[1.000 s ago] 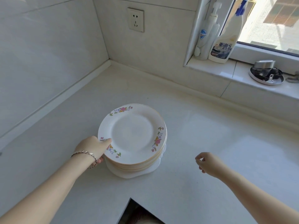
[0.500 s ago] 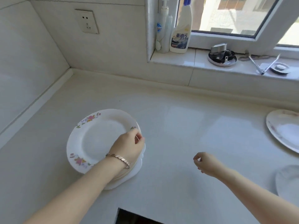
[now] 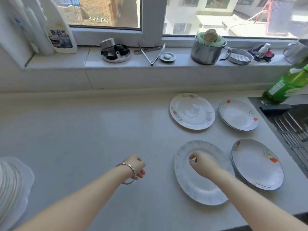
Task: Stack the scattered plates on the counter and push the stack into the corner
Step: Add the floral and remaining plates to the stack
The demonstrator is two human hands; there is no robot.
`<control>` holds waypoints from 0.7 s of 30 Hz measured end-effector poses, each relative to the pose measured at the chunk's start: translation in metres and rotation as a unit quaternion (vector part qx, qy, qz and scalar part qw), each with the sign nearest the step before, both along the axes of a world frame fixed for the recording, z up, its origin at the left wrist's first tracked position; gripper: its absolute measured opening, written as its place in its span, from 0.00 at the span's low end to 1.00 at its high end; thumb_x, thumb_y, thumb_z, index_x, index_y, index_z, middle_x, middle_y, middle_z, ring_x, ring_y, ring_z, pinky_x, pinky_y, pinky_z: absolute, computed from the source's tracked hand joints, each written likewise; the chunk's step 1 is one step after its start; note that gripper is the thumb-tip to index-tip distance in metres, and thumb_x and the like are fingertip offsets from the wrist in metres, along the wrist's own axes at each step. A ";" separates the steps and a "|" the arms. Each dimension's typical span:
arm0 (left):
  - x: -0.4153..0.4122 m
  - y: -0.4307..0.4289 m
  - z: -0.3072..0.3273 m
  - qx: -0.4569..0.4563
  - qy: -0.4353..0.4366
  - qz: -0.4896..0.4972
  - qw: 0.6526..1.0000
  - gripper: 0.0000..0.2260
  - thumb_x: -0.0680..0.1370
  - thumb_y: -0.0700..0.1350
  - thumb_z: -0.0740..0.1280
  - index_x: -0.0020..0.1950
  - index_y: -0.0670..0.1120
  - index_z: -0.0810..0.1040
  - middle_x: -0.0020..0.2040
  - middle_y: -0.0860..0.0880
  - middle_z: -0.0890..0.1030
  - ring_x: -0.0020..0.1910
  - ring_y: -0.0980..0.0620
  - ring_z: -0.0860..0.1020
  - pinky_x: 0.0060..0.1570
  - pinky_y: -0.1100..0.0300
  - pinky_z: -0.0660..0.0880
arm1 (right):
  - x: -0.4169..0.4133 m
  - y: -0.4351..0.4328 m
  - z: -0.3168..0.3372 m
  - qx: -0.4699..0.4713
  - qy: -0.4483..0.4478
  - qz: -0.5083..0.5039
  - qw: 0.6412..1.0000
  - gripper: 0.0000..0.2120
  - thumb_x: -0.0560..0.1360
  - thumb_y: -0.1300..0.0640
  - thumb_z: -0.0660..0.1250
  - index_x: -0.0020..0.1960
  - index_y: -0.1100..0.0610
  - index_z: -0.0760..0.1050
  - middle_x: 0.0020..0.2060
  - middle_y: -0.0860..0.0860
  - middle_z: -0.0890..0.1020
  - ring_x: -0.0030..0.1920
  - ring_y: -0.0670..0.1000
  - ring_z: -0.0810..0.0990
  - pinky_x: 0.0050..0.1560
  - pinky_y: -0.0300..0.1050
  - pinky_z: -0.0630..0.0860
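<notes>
Several plates lie singly on the counter at the right. A pale blue-patterned plate [image 3: 193,185] is nearest, and my right hand [image 3: 202,164] hovers over it with loosely curled fingers, holding nothing. To its right sits a plate with red flowers [image 3: 257,164]. Further back are a pink-flowered plate [image 3: 191,111] and a red-flowered, dark-rimmed plate [image 3: 238,115]. My left hand [image 3: 135,165], wearing a bracelet, hangs curled and empty over bare counter. The plate stack [image 3: 11,182] shows only partly at the left edge.
The windowsill holds a cleaner bottle [image 3: 59,30], a metal dish [image 3: 115,51], tongs [image 3: 152,52], a steel pot [image 3: 207,47] and small dishes. A green bottle [image 3: 283,87] stands by the sink rack [image 3: 290,127] at the right.
The view swung right from the stack to the scattered plates. My left hand let go of the stack and moved right. My right hand reached over the nearest plate.
</notes>
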State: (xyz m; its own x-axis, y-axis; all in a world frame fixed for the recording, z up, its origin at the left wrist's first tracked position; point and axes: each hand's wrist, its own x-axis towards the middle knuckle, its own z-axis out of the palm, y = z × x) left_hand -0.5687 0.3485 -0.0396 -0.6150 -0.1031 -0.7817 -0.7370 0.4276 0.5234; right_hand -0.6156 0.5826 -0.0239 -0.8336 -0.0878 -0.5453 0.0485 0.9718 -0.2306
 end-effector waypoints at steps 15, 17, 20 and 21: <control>-0.035 0.149 -0.042 0.001 0.028 0.258 0.966 0.10 0.80 0.42 0.59 0.42 0.42 0.74 0.37 0.47 0.75 0.32 0.51 0.72 0.26 0.65 0.70 | -0.058 0.153 -0.029 -0.038 -0.020 -0.078 0.996 0.14 0.76 0.58 0.57 0.57 0.54 0.78 0.50 0.53 0.81 0.55 0.56 0.78 0.51 0.44 0.72; -0.029 0.148 -0.043 0.005 0.073 0.269 0.960 0.10 0.80 0.40 0.58 0.41 0.41 0.75 0.38 0.45 0.76 0.34 0.51 0.72 0.29 0.66 0.70 | -0.063 0.151 -0.034 -0.046 -0.006 -0.080 0.996 0.15 0.76 0.60 0.56 0.57 0.55 0.78 0.55 0.54 0.81 0.58 0.56 0.77 0.55 0.45 0.72; -0.020 0.141 -0.036 -0.016 0.125 0.313 0.941 0.09 0.80 0.39 0.59 0.42 0.41 0.74 0.35 0.48 0.75 0.41 0.48 0.73 0.34 0.60 0.68 | -0.071 0.146 -0.034 -0.052 0.005 -0.099 0.994 0.17 0.76 0.62 0.54 0.58 0.55 0.78 0.54 0.56 0.82 0.59 0.57 0.76 0.58 0.46 0.73; -0.018 0.136 -0.031 -0.022 0.141 0.325 0.935 0.08 0.80 0.39 0.59 0.43 0.41 0.74 0.34 0.50 0.75 0.41 0.48 0.73 0.34 0.62 0.68 | -0.074 0.144 -0.033 -0.057 0.007 -0.106 0.993 0.17 0.76 0.63 0.54 0.57 0.54 0.78 0.51 0.56 0.82 0.57 0.58 0.77 0.57 0.47 0.74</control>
